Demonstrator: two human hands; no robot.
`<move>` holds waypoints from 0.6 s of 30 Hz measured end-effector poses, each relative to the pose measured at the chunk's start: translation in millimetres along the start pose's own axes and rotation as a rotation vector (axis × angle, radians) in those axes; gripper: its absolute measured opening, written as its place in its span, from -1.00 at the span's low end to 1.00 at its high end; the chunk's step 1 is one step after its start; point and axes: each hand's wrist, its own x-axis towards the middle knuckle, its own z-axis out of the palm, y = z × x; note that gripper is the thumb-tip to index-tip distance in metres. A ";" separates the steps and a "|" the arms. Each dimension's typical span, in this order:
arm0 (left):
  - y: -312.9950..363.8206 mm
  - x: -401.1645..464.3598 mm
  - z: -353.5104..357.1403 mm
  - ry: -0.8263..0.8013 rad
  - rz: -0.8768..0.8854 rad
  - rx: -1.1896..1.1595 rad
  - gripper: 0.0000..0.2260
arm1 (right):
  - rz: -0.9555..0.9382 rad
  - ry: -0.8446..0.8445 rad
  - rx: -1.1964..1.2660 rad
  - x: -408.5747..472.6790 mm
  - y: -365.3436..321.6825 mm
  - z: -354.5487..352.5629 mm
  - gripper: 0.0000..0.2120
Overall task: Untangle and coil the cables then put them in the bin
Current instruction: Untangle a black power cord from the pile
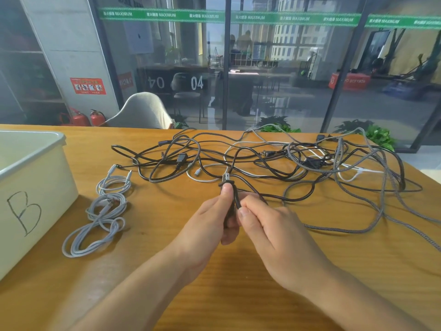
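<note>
Nearest the camera, two bare forearms reach forward over the wooden surface. The left hand is curled round the plug end of a dark cable, thumb pressed just below the plug, which sticks up past the fingertips. The right hand sits touching the left, its thumb and fingers pinching the same dark cable just beside the left hand's grip. From the hands the dark cable runs away into the tangle, a loose heap of black, white and grey braided cables spread across the surface beyond and to the right of the hands. Left of the hands lies a grey cable in loose coils, apart from the tangle. Further left of that stands the bin, pale, open-topped, marked with a hand-drawn B on its side. Beyond the far edge of the surface, past the tangle, stands a white chair before a glass wall
</note>
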 end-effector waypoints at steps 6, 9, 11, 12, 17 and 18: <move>0.4 -2.5 3.6 0.030 0.027 0.096 -0.45 | -0.035 -0.022 -0.121 0.2 -0.5 1.8 -0.74; -2.6 -0.2 4.5 0.106 0.019 0.105 -0.54 | -0.027 -0.042 -0.164 -1.2 0.2 3.1 -0.78; -4.2 2.1 3.6 0.177 0.017 0.113 -0.59 | -0.023 -0.093 -0.163 -2.7 2.0 4.4 -0.73; -4.0 3.1 2.2 0.210 0.017 0.107 -0.63 | -0.030 -0.128 -0.139 -3.3 2.1 5.1 -0.71; 2.1 8.5 -13.8 0.250 -0.011 -0.114 -0.74 | -0.149 -0.361 -0.054 -6.9 -4.2 11.2 -0.66; 4.0 8.5 -15.9 0.238 -0.009 -0.176 -0.75 | -0.156 -0.418 -0.038 -7.5 -4.0 13.4 -0.65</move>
